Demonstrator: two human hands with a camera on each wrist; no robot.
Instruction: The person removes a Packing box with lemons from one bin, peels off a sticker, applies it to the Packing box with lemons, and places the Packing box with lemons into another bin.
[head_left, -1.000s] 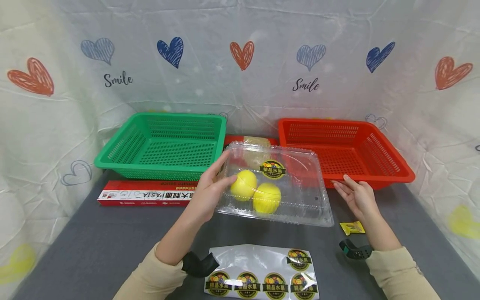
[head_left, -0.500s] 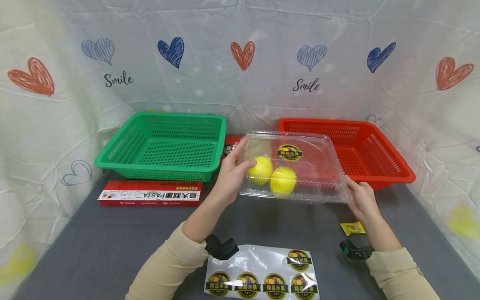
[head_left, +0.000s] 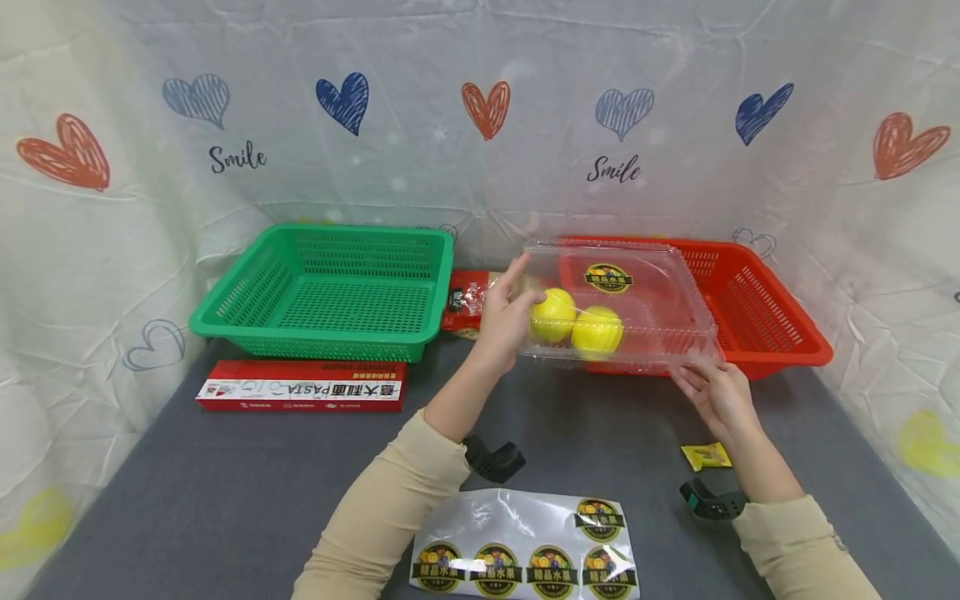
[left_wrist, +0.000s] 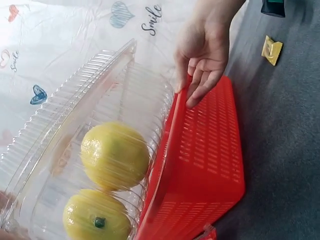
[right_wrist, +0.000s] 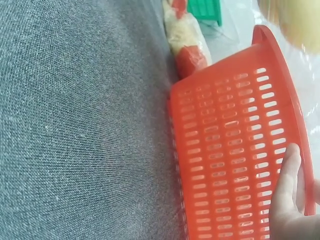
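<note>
My left hand (head_left: pixel 506 321) grips the left end of a clear plastic fruit box (head_left: pixel 660 296), thumb on top. Two round yellow fruits (head_left: pixel 553 315) lie inside it, and a black fruit sticker (head_left: pixel 609 278) is on the lid. The box hangs over the front left of the red basket (head_left: pixel 772 321), slightly tilted. At that basket's front rim, my right hand (head_left: pixel 718 396) holds on; the left wrist view shows its thumb over the rim and the fingers outside the slotted wall (left_wrist: pixel 205 155). In the right wrist view, part of the box is cut off at the top corner.
A green basket (head_left: pixel 352 304) stands at the back left, a red pasta box (head_left: pixel 300 386) before it. Between the baskets lies a red-and-tan bag (head_left: pixel 467 302). Nearer are a sheet of stickers (head_left: pixel 517 521) and a small yellow packet (head_left: pixel 706 456). A curtain hangs behind.
My left hand has carried the fruit box to the right and back, from mid-table to over the red basket. My right hand has hardly moved at the basket's front rim.
</note>
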